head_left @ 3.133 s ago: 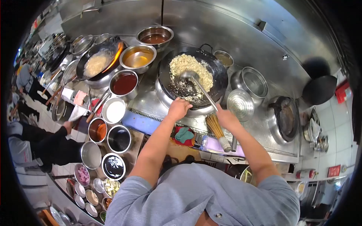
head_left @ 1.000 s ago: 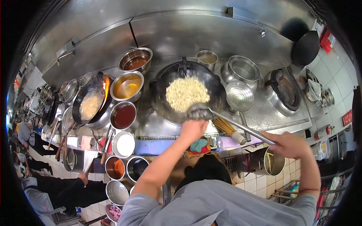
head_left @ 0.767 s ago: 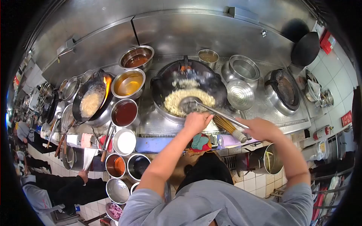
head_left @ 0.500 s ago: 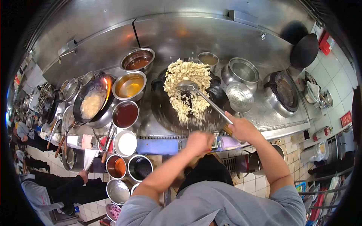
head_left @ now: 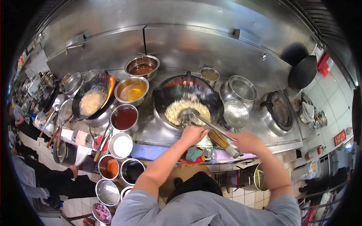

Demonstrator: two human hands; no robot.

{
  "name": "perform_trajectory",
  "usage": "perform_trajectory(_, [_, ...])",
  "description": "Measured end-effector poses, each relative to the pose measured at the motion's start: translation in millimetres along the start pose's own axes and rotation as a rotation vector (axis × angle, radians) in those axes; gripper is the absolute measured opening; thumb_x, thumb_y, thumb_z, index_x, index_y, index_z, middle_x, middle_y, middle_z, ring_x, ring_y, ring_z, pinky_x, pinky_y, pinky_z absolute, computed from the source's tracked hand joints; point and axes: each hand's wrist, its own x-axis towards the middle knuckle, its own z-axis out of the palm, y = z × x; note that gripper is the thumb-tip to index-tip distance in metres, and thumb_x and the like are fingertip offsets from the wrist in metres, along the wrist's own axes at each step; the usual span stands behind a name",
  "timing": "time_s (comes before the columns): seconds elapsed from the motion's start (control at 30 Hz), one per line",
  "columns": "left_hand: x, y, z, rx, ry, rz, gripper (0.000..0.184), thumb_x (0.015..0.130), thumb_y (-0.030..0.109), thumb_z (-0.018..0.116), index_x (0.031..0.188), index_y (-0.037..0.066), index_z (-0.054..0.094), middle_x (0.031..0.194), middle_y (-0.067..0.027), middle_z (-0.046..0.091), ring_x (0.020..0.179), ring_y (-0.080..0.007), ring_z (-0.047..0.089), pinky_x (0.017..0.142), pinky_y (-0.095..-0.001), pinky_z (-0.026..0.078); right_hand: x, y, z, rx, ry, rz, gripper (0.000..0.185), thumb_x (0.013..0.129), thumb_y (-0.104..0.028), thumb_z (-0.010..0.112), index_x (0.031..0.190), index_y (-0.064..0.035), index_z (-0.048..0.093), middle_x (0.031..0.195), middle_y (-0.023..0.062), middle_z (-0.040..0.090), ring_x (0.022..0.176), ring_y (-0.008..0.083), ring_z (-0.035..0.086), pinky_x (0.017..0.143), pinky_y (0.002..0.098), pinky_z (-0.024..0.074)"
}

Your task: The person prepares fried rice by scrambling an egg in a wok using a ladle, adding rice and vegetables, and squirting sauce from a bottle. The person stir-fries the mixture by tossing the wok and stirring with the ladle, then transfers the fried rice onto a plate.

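A black wok (head_left: 215, 101) sits over the burner, holding yellowish fried rice (head_left: 171, 113) low on its near side. My left hand (head_left: 194, 135) is closed at the wok's near rim, and the exact grip is partly hidden. In my right hand (head_left: 247, 143), blurred slightly, is the long handle of a metal ladle (head_left: 190, 114). The ladle's bowl rests in the rice. Between my hands a bamboo wok brush (head_left: 219, 140) lies at the stove's front edge, beside a green cloth (head_left: 194, 153).
Left of the wok stand bowls of yellow liquid (head_left: 131, 90) and dark red sauce (head_left: 124, 117), plus a white-filled pot (head_left: 121, 145). A second wok (head_left: 90, 100) has flame at its side. On the right are a perforated strainer (head_left: 236, 113) and a lidded pot (head_left: 241, 89). Another person's hand (head_left: 73, 171) shows far left.
The rice, spread high with grains in the air before, has dropped into the wok's near side. The wok has tipped back, showing the glowing burner behind it. My left hand has moved slightly forward.
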Motion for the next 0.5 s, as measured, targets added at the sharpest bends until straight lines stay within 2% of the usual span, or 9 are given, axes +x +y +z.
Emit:
perform_trajectory(0.07, [-31, -18, 49, 0.012, 0.038, -0.079, 0.03, 0.091, 0.035, 0.058, 0.082, 0.012, 0.073, 0.069, -0.0157, 0.067, 0.066, -0.0366, 0.066, 0.064, -0.0465, 0.053, 40, -11, 34, -0.011, 0.029, 0.117, 0.053, 0.094, -0.021, 0.052, 0.146, -0.02, 0.039, 0.092, 0.0245, 0.066, 0.085, 0.0418, 0.064, 0.077, 0.0512, 0.0494])
perform_trajectory(0.17, [-67, 13, 39, -0.075, -0.211, -0.133, 0.03, 0.09, 0.036, 0.059, 0.084, 0.011, 0.074, 0.075, -0.0173, 0.069, 0.072, -0.0368, 0.067, 0.071, -0.0481, 0.054, 38, -7, 79, 0.158, 0.081, 0.177, 0.058, 0.093, -0.018, 0.054, 0.147, -0.015, 0.033, 0.093, 0.028, 0.065, 0.089, 0.0447, 0.063, 0.078, 0.0529, 0.0483])
perform_trajectory(0.2, [-66, 23, 31, -0.035, -0.046, -0.013, 0.034, 0.092, 0.038, 0.057, 0.08, 0.011, 0.073, 0.07, -0.0163, 0.067, 0.068, -0.0366, 0.066, 0.068, -0.0468, 0.054, 24, -10, 87, 0.226, 0.121, 0.197, 0.06, 0.093, -0.016, 0.054, 0.148, -0.014, 0.03, 0.094, 0.0287, 0.065, 0.089, 0.0463, 0.062, 0.078, 0.0538, 0.0479])
perform_trajectory(0.27, [-35, 17, 4, 0.126, -0.049, 0.007, 0.038, 0.093, 0.041, 0.055, 0.077, 0.01, 0.07, 0.067, -0.0145, 0.066, 0.065, -0.0356, 0.065, 0.063, -0.0452, 0.053, -13, -8, 107, 0.32, 0.206, 0.179, 0.062, 0.092, -0.013, 0.055, 0.149, -0.0131, 0.028, 0.094, 0.0293, 0.065, 0.088, 0.0492, 0.061, 0.077, 0.0553, 0.0475])
perform_trajectory(0.33, [-10, -18, 5, 0.086, -0.043, -0.019, 0.038, 0.093, 0.042, 0.054, 0.077, 0.011, 0.068, 0.072, -0.0118, 0.067, 0.067, -0.0322, 0.066, 0.057, -0.0459, 0.05, -51, 6, 110, 0.325, 0.221, 0.17, 0.06, 0.093, -0.013, 0.054, 0.148, -0.0146, 0.03, 0.093, 0.029, 0.065, 0.085, 0.05, 0.062, 0.075, 0.0556, 0.048])
perform_trajectory(0.4, [-4, -48, 20, 0.06, 0.041, -0.014, 0.033, 0.092, 0.038, 0.058, 0.078, 0.011, 0.069, 0.075, -0.0104, 0.066, 0.075, -0.0318, 0.064, 0.068, -0.045, 0.05, -61, 29, 99, 0.307, 0.179, 0.182, 0.057, 0.094, -0.016, 0.052, 0.147, -0.0161, 0.032, 0.091, 0.0289, 0.065, 0.083, 0.0494, 0.062, 0.075, 0.0554, 0.0486])
perform_trajectory(0.43, [-4, -58, 27, 0.065, 0.045, -0.022, 0.033, 0.092, 0.038, 0.058, 0.078, 0.011, 0.069, 0.075, -0.0104, 0.066, 0.075, -0.0318, 0.064, 0.068, -0.045, 0.05, -59, 46, 95, 0.16, 0.096, 0.284, 0.054, 0.095, -0.02, 0.051, 0.146, -0.0178, 0.035, 0.089, 0.0284, 0.065, 0.082, 0.0486, 0.063, 0.074, 0.0551, 0.0494])
perform_trajectory(0.47, [-5, -62, 33, 0.101, 0.169, -0.042, 0.031, 0.091, 0.036, 0.059, 0.079, 0.01, 0.069, 0.078, -0.01, 0.066, 0.08, -0.0318, 0.063, 0.074, -0.0448, 0.048, -55, 60, 93, 0.012, 0.012, 0.386, 0.051, 0.095, -0.023, 0.05, 0.145, -0.0196, 0.038, 0.087, 0.0278, 0.065, 0.081, 0.0477, 0.063, 0.073, 0.0548, 0.0501])
perform_trajectory(0.5, [-5, -65, 38, 0.136, 0.291, -0.061, 0.028, 0.09, 0.034, 0.061, 0.08, 0.01, 0.07, 0.08, -0.0096, 0.065, 0.086, -0.0318, 0.061, 0.081, -0.0446, 0.046, -34, 78, 95, -0.039, 0.054, 0.418, 0.049, 0.096, -0.026, 0.048, 0.144, -0.0214, 0.039, 0.086, 0.0272, 0.066, 0.08, 0.047, 0.064, 0.072, 0.0549, 0.0505])
